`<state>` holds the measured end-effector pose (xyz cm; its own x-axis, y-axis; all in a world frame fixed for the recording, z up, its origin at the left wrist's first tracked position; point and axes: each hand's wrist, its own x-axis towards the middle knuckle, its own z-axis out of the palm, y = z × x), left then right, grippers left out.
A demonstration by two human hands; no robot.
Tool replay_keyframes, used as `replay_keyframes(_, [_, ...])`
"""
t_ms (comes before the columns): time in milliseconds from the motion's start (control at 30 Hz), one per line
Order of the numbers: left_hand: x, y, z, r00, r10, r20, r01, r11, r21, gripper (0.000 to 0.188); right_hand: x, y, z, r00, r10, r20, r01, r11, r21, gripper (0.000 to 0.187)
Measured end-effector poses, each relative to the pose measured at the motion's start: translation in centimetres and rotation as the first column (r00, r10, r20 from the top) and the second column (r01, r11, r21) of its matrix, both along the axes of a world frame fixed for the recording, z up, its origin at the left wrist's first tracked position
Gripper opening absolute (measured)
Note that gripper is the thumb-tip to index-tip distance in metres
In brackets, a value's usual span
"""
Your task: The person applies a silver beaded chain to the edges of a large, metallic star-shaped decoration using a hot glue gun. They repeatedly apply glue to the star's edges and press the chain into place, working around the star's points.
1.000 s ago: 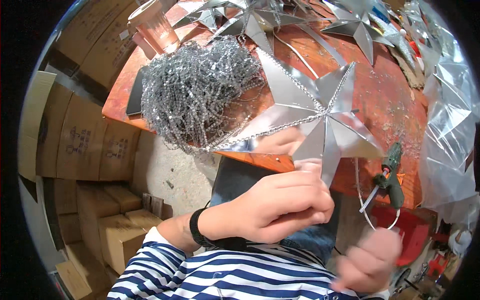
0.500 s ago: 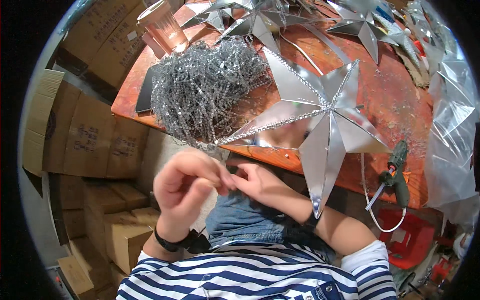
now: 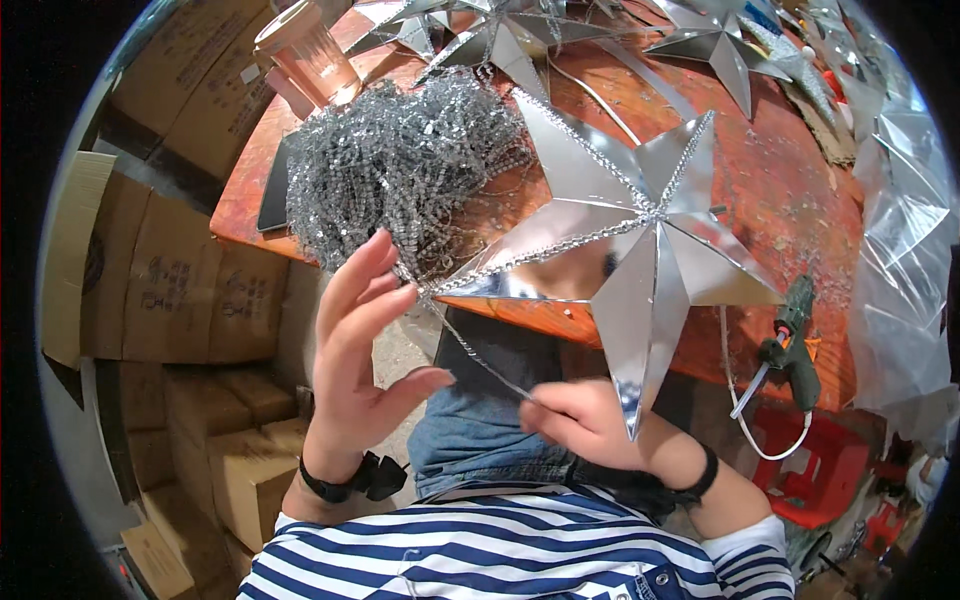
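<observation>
A large mirror-silver star (image 3: 640, 270) lies at the table's near edge, one point hanging past it. Silver sequin trim (image 3: 545, 248) runs along some of its ridges. From the left tip of the star a loose strand of sequin trim (image 3: 468, 348) slants down to my right hand (image 3: 590, 425), whose closed fingers pinch it. My left hand (image 3: 360, 350) is raised beside that tip, fingers and thumb spread, the fingertips close to the strand; whether they touch it I cannot tell. Behind my left hand sits a tangled heap of silver sequin trim (image 3: 400, 160).
At the table's right edge lies a dark green glue gun (image 3: 795, 345) with a white cord. More silver stars (image 3: 720, 50) lie at the back, near a pinkish clear cup (image 3: 310, 55). Clear plastic sheeting (image 3: 905, 250) hangs at right; cardboard boxes (image 3: 190, 270) stand at left.
My hands have come apart. The left has risen toward the star's left tip and spread its fingers; the right has moved right and down, drawing the strand out between them.
</observation>
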<state>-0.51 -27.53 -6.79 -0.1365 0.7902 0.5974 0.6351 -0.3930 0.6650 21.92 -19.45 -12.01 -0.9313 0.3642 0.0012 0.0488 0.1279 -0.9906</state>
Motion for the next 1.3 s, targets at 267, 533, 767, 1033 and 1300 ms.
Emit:
replay_keyframes(267, [1.7, 4.2, 2.7, 0.973, -0.043, -0.225, -0.013, 0.970, -0.243, 0.037, 11.4, 0.9, 6.1, 0.973, -0.022, 0.229, -0.071, 0.918, 0.391, 0.008])
replay_keyframes(533, [1.3, 5.8, 4.8, 0.781, 0.124, -0.612, -0.141, 0.990, 0.021, 0.022, 14.4, -0.8, 10.9, 0.870, -0.443, -0.215, 0.449, 0.535, 0.716, 0.022])
replay_keyframes(767, [11.3, 5.4, 6.9, 0.705, -0.708, 0.040, 0.686, 0.668, -0.289, 0.067, 11.1, 0.2, 14.6, 0.975, -0.223, -0.009, 0.138, 0.572, 0.808, 0.026])
replay_keyframes(1033, [11.0, 6.7, 6.7, 0.353, -0.791, 0.500, 0.925, 0.217, -0.311, 0.013, 13.7, 0.5, 13.4, 0.921, -0.315, -0.227, 0.385, 0.819, 0.425, 0.038])
replay_keyframes(1300, [10.4, 6.7, 7.6, 0.435, -0.701, 0.565, 0.900, 0.312, -0.305, 0.014, 16.7, 0.0, 12.2, 0.899, -0.318, -0.300, 0.410, 0.852, 0.325, 0.022])
